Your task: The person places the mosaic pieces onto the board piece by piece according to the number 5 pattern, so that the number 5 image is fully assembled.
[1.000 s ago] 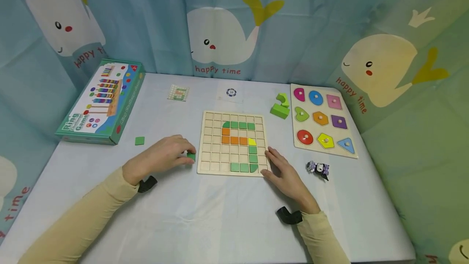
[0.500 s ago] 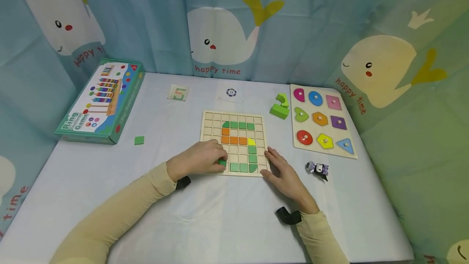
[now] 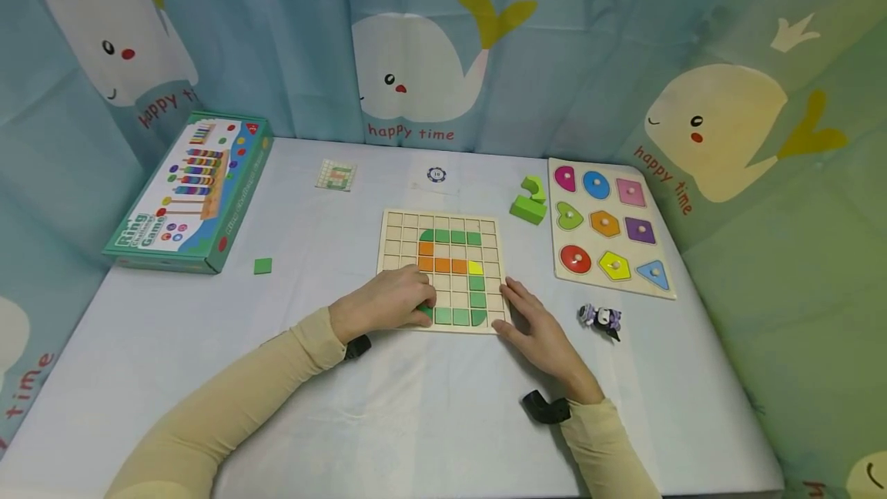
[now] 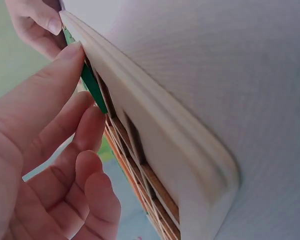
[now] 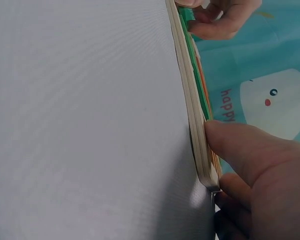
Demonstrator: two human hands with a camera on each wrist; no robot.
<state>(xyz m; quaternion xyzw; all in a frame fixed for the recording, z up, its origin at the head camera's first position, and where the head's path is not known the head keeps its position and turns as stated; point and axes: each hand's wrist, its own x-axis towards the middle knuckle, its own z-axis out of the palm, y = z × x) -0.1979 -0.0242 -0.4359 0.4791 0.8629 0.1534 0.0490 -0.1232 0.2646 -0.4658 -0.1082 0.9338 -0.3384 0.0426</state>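
Observation:
A wooden grid board point(image 3: 443, 299) lies in front of me, with green, orange and yellow tiles in some of its squares. My left hand point(image 3: 383, 299) reaches over its front left part and pinches a green tile point(image 4: 94, 89) between thumb and index finger. In the left wrist view that tile is tilted, its lower edge at the grid by the front rim. Beside it in the head view runs a front row of green tiles point(image 3: 453, 317). My right hand point(image 3: 543, 341) rests at the board's front right corner, fingers along the right edge, thumb point(image 5: 230, 142) on the rim.
One green square tile point(image 3: 262, 266) lies loose at left, near a game box point(image 3: 187, 191). Behind the board are a pattern card point(image 3: 336, 175) and a chip point(image 3: 436, 175). At right stand green blocks point(image 3: 530, 209), a shape puzzle point(image 3: 610, 249) and a small figurine point(image 3: 600, 320).
My left hand has carried the green tile rightward from beside the board onto its front row, and moved slightly further right in the last half second. The right hand has stayed in place.

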